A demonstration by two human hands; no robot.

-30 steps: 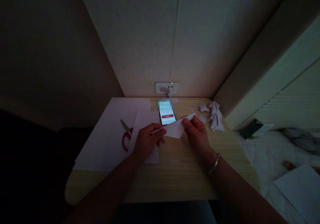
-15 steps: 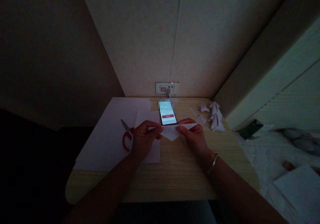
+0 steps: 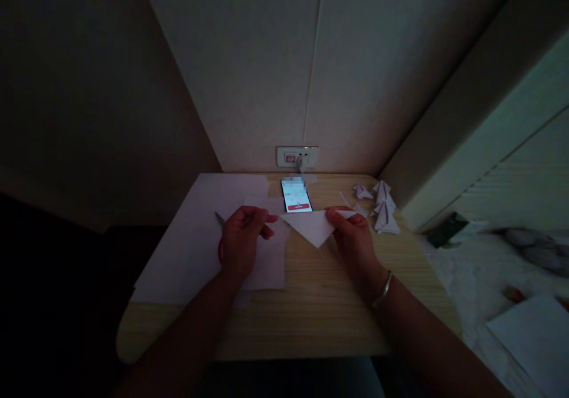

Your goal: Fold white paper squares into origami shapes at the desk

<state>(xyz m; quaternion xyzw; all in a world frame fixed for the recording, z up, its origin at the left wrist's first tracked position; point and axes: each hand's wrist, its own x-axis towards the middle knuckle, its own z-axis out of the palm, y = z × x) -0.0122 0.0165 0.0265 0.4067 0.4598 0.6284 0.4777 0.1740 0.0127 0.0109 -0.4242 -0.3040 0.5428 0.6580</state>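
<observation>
A white paper folded into a triangle (image 3: pixel 313 226) hangs point-down just above the wooden table (image 3: pixel 311 303). My right hand (image 3: pixel 353 238) pinches its right corner. My left hand (image 3: pixel 242 241) is curled with thumb and fingertips together at the triangle's left tip; whether it grips the tip is unclear in the dim light. A lit phone (image 3: pixel 296 196) lies on the table just behind the paper. Red-handled scissors (image 3: pixel 219 232) lie mostly hidden behind my left hand, on white sheets (image 3: pixel 200 238).
Several small folded paper pieces (image 3: pixel 377 205) sit at the table's back right. A wall socket (image 3: pixel 297 156) is behind the phone. To the right is a bed with a white sheet of paper (image 3: pixel 533 333) and a dark object (image 3: pixel 447 227). The room is dim.
The folded paper has turned from edge-on to face me as a flat triangle. Both hands have spread apart, the left moving left over the scissors.
</observation>
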